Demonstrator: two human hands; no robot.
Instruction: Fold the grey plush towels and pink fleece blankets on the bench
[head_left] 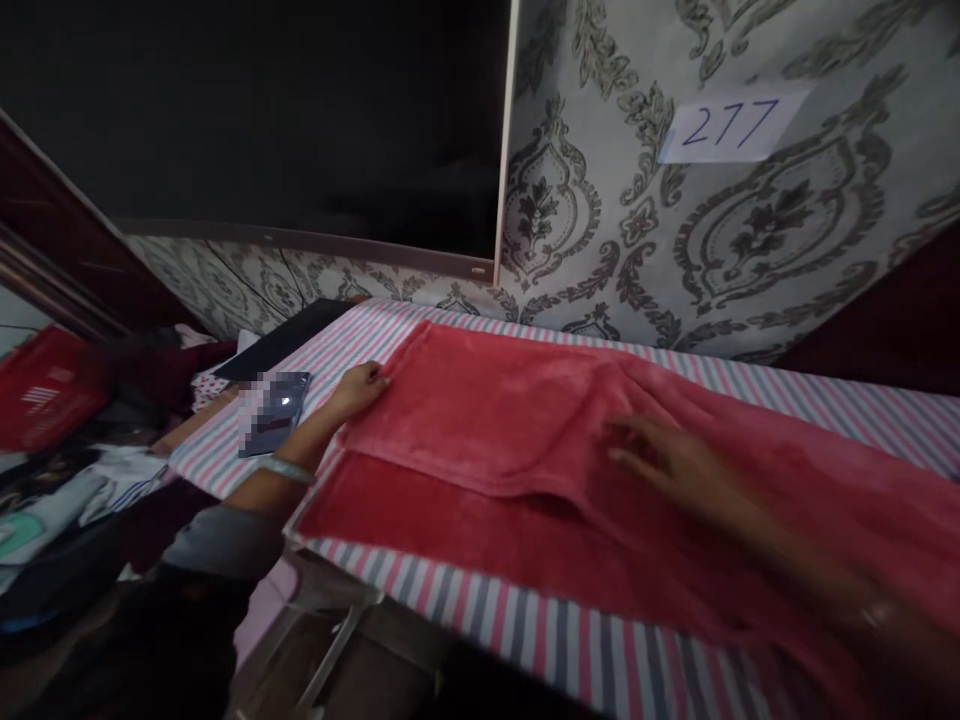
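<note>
1. head view, centre of the frame: a red towel (525, 430) lies spread on a pink-and-grey striped cloth (570, 650) that covers a table; its upper layer is folded over the lower, leaving a band of the lower layer showing along the near edge.
2. left hand (360, 388), centre left: fingers curled narrow, pinching the towel's left corner where the fold ends.
3. right hand (667, 460), centre right, blurred: fingers spread wide and flat on the upper layer, holding nothing.
4. judgement: the step in hand looks like smoothing and squaring a fold. it goes well if the pinched corner is kept taut while the flat palm presses creases outward, and if the two layers' edges are brought parallel.
5. phone (274, 412), left of the towel, rests on the striped cloth, apart from the left hand.
6. upper right: a paper label (731, 125) marked 277 on patterned wallpaper (600, 200); a dark screen (262, 120) fills the upper left.
</note>
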